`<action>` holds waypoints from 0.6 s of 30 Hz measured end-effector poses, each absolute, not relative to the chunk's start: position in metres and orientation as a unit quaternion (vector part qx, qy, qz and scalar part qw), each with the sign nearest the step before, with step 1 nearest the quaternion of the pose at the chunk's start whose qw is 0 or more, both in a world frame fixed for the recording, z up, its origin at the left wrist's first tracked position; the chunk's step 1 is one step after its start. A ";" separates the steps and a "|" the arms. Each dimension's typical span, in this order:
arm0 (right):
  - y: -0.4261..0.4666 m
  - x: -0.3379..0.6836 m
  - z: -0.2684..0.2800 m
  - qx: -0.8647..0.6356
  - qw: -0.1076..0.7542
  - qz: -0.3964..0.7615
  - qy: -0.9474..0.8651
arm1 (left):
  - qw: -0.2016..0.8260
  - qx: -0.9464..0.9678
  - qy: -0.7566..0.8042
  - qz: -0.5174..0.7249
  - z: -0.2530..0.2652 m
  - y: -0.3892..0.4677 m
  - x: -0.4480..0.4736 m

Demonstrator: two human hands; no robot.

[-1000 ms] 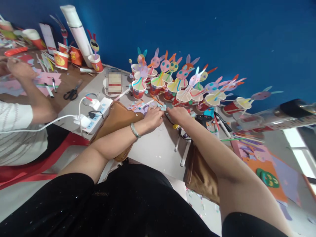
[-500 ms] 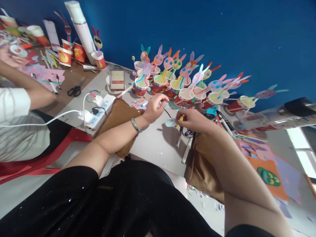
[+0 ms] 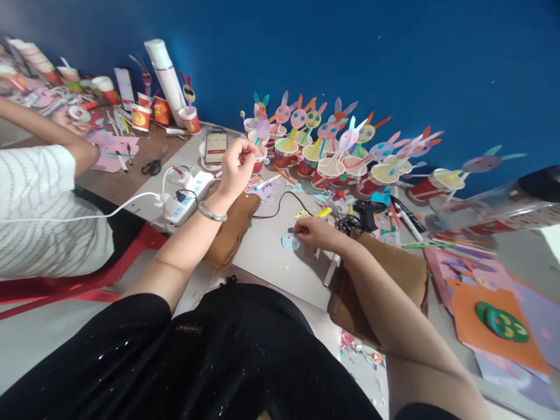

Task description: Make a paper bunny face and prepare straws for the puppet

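Both hands work over a grey table. Raised above its far part, the left hand has its fingers curled in with thumb and forefinger pinched together; what they pinch is too small to tell. Low and nearer, the right hand presses its fingertips on a pale blue paper disc, which lies flat on bare tabletop, close to the table's near edge.

Largest of the surroundings, a blue wall closes the far side. Against it runs a row of paper cups with rabbit cut-outs. Two brown pouches overhang the near edge: one left of the disc, one under the right forearm. Open grey surface lies between them. A white power strip sits left, with a phone beyond. A black cable loops across the middle. Far left, another person's white sleeve reaches over a brown table bearing scissors.
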State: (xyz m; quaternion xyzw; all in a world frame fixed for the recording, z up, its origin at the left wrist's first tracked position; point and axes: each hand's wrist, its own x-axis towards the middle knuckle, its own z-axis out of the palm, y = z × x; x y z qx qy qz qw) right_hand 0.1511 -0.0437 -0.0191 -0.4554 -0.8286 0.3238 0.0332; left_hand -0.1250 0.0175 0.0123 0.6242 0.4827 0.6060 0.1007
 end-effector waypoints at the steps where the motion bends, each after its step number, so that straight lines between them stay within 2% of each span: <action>1: -0.044 0.151 -0.020 -0.452 0.035 0.320 -0.832 | 0.096 0.631 0.495 0.589 0.012 0.014 -0.126; 6: -0.047 0.152 -0.023 -0.437 0.034 0.311 -0.843 | 0.107 0.684 0.593 0.412 0.001 0.012 -0.132; 10: -0.052 0.154 -0.026 -0.439 0.044 0.297 -0.847 | 0.078 0.696 0.662 0.265 -0.015 0.018 -0.136; 14: -0.057 0.157 -0.030 -0.435 0.059 0.285 -0.852 | 0.078 0.698 0.685 0.192 -0.023 0.017 -0.141; 18: -0.062 0.159 -0.032 -0.430 0.069 0.266 -0.860 | 0.127 0.728 0.656 0.153 -0.018 0.006 -0.140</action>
